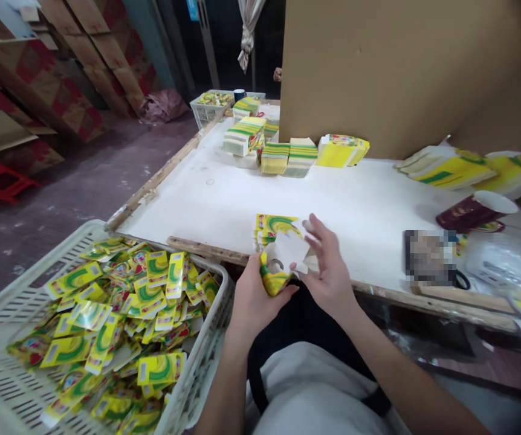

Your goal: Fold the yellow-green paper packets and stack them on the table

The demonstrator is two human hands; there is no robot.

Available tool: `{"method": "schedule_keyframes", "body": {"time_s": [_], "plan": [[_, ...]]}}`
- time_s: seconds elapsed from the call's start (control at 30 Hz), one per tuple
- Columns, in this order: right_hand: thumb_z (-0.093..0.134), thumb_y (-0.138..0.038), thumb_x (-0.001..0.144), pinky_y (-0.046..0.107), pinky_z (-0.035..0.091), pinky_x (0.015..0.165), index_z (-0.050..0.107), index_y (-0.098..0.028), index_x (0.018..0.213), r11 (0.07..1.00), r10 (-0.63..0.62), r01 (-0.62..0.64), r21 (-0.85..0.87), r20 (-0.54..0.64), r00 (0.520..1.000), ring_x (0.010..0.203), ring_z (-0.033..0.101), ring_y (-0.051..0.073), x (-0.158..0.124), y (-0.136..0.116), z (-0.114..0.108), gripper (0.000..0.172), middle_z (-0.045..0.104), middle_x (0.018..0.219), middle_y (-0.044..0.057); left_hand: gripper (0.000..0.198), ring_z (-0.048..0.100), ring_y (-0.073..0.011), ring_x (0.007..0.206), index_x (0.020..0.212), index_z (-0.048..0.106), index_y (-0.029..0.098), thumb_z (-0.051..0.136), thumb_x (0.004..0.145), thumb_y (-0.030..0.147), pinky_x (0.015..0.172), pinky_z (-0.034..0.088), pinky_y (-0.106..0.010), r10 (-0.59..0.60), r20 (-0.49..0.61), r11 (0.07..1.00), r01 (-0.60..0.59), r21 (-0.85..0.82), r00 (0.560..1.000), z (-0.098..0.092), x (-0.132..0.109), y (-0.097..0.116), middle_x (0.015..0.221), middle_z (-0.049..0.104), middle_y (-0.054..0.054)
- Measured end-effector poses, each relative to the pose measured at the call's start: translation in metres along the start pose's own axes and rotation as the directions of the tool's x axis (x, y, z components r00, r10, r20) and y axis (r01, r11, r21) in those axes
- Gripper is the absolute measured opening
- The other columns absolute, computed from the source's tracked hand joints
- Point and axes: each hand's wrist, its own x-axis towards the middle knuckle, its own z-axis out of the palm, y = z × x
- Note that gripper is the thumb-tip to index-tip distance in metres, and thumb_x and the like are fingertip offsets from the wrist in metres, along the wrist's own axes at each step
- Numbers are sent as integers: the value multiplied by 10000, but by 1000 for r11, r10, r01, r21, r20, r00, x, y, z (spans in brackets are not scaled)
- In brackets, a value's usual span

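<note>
A small yellow-and-green printed carton (273,280), partly folded with its white inner side showing, is between my hands at the table's front edge. My left hand (255,300) is closed around its lower left part. The fingers of my right hand (329,275) curl around the white flap on the right side, with the thumb against it; motion blurs the fingertips. Just beyond, a small pile of flat printed cartons (275,225) lies on the white tabletop (201,211). At my left, a white plastic basket (224,302) holds many small yellow-and-green cartons (101,338).
Bundles of flat cartons (288,158) stand along a cardboard partition (360,78). On the right are a tipped maroon paper cup (469,211), a pixelated patch (428,257) and a clear plastic bag (498,263). A red stool (2,180) and stacked boxes are left.
</note>
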Motion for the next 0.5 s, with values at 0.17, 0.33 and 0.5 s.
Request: {"method": "schedule_keyframes", "body": {"time_s": [0.17,0.33,0.5], "plan": [[532,-295,822,389,429,975,463,-247,1275,785,268,-495,373,515,814,1153,516,221,-1,4,12,461,573,1234,46,577,572,-223,964,1156,396,236,678,656,298,806,445,-331,182,21,981,-183,63,983,5,-2,-4,1059,578,-66],[613,-315,773,395,385,1015,558,-256,1180,707,300,-546,449,509,807,1187,487,220,-1,12,11,415,555,1264,34,590,526,-218,1026,1204,362,254,645,687,235,834,438,-331,323,54,940,-327,97,945,5,0,-4,1130,488,-84],[558,-391,809,430,360,1028,473,-229,1276,764,282,-484,427,454,845,1219,456,245,-2,13,11,502,492,1330,72,416,557,-179,850,1006,409,246,625,656,179,726,452,-298,234,52,967,-238,93,971,6,-1,-5,972,516,-32]]}}
